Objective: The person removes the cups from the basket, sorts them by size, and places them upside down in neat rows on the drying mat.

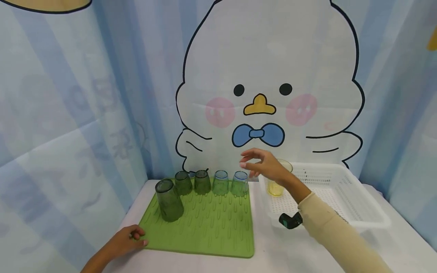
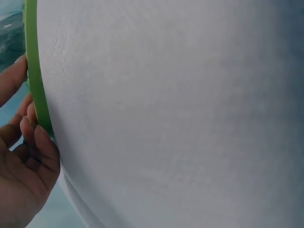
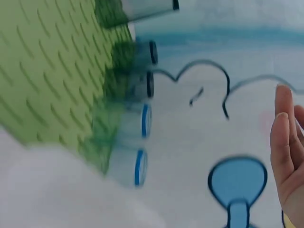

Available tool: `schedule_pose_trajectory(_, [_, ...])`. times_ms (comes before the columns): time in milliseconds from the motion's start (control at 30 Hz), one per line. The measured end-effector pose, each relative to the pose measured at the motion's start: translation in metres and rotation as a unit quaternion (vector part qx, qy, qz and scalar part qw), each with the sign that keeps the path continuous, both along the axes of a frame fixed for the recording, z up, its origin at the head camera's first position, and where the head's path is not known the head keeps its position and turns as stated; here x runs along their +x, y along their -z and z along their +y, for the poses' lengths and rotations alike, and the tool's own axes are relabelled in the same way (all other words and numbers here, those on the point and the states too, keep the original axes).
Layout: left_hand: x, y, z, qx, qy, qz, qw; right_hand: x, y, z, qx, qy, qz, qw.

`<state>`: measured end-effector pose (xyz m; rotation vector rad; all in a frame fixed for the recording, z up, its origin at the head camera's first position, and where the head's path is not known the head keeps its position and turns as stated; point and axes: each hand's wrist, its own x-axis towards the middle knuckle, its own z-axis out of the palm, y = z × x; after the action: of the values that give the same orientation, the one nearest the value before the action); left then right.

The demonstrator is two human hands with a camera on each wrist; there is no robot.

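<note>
My left hand (image 1: 126,240) rests at the near left corner of a green drying mat (image 1: 211,231), its relaxed fingertips touching the mat's edge. In the left wrist view, the fingers lie against that green edge (image 2: 40,104). Near the mat's left side stands a tall dark green glass (image 1: 170,204). Along the back edge are two small dark glasses (image 1: 183,184) and two pale glasses (image 1: 220,185) with bluish tops. My right hand (image 1: 264,165) hovers with nothing in it, beyond the mat's back right corner, its fingers loosely bent. In the right wrist view only part of this hand (image 3: 289,147) shows.
A white perforated basket (image 1: 362,197) stands right of the mat. At its left end is a yellowish glass (image 1: 274,188), partly behind my right forearm. A dark device (image 1: 290,220) sits at that wrist. Behind the table hangs a printed curtain (image 1: 266,53).
</note>
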<state>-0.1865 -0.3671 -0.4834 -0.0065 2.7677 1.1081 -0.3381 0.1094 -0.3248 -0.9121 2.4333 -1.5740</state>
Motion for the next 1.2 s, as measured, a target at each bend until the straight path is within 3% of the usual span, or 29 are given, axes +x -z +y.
schedule_pose_trajectory(167, [0.000,0.000,0.002,0.002,-0.004,-0.009,0.9999,-0.019,0.001,0.043,-0.001,0.124,0.018,0.9922])
schedule_pose_trajectory(333, [-0.002,0.001,0.000,0.002,0.004,-0.012,0.9999,-0.029,0.012,0.072,-0.005,0.253,0.018,0.9673])
schedule_pose_trajectory(433, [-0.003,0.002,-0.002,0.006,0.015,-0.014,0.9998,-0.032,0.018,0.084,0.021,0.292,0.011,0.9563])
schedule_pose_trajectory(533, [-0.004,0.003,-0.004,0.012,0.021,-0.021,0.9995,-0.035,0.023,0.091,0.071,0.287,-0.016,0.9552])
schedule_pose_trajectory(767, [-0.005,0.002,-0.004,0.019,0.030,-0.022,0.9991,-0.041,0.029,0.093,0.169,0.211,-0.105,0.9570])
schedule_pose_trajectory(1000, [-0.005,0.002,-0.003,0.016,0.026,-0.028,0.9992,-0.040,0.032,0.089,0.193,0.197,-0.092,0.9568])
schedule_pose_trajectory(1200, [-0.005,0.002,-0.003,0.018,0.024,-0.031,0.9991,-0.042,0.034,0.088,0.215,0.223,-0.088,0.9468])
